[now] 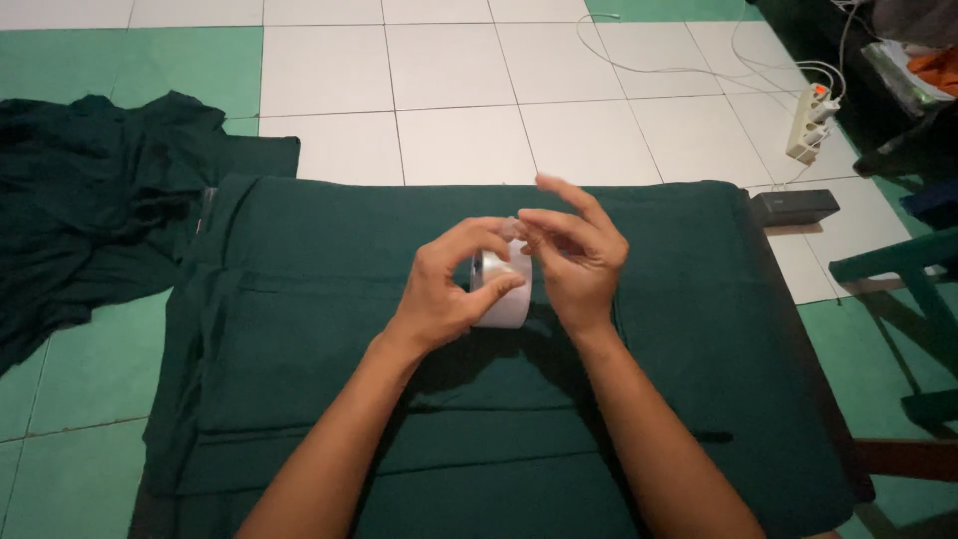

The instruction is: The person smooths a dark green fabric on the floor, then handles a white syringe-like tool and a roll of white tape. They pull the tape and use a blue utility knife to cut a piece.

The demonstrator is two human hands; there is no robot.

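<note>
Observed from the room: the left hand [447, 289] was closed around a roll of clear tape [502, 290], thumb pressed across the near face and fingers curled over the top at 12 o'clock. The roll stood on edge, its axis running roughly from 9 to 3 o'clock, and was held just above the folded dark green cloth [299, 349], which covered a low table.

The right hand [577, 258] sat at 3 o'clock of the roll, touching it. Thumb and forefinger were pinched together at the roll's upper edge, apparently on the loose tape end (too small and blurred to confirm), while the remaining fingers were spread and lifted toward 12 o'clock. That hand was thus partly open, gripping nothing more than the tape end, if that.

Both hands were equally close to the roll; the left bore its weight.

Surroundings noted: a second heap of dark green fabric [90, 190] lay on the tiled floor [449, 90] at 9 o'clock, a small black box [794, 207] at 2 o'clock, and a white power strip [810, 125] with trailing cables beyond it.
</note>
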